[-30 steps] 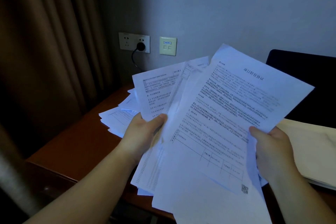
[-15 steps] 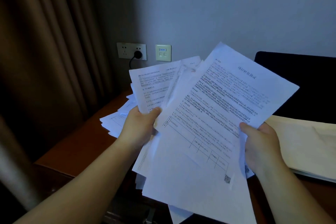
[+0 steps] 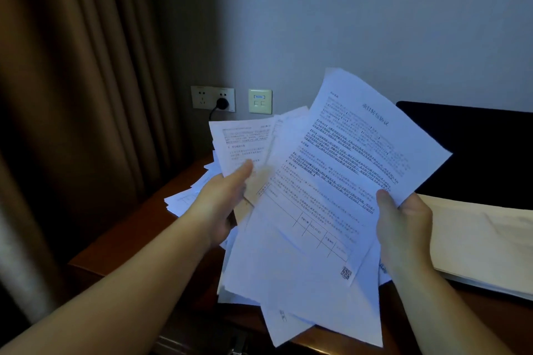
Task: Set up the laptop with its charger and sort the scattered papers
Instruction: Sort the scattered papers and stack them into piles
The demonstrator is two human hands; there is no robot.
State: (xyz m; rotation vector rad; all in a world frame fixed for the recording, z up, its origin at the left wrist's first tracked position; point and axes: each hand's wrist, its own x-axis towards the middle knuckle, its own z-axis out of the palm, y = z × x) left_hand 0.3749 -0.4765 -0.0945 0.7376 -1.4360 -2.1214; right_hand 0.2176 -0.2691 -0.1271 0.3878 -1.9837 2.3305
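A fanned bundle of white printed papers [image 3: 326, 202] hangs above the wooden desk [image 3: 129, 233]. My left hand [image 3: 225, 202] grips the bundle's left side, thumb on top of a sheet. My right hand [image 3: 403, 228] pinches the right edge of the top page, which carries a table and a QR code. More loose papers [image 3: 184, 199] lie on the desk behind my left hand. The laptop's dark screen [image 3: 476, 150] stands open at the right. A black charger plug [image 3: 222, 103] sits in the wall socket [image 3: 212, 98], its cable dropping behind the papers.
A brown curtain [image 3: 80, 95] hangs along the left. A second wall plate [image 3: 260, 101] is beside the socket. A cream envelope or folder [image 3: 484, 242] lies on the desk in front of the laptop screen.
The bundle and both hands have dropped a little in view and shifted left; the sheets have slid closer together. Both grips are unchanged.
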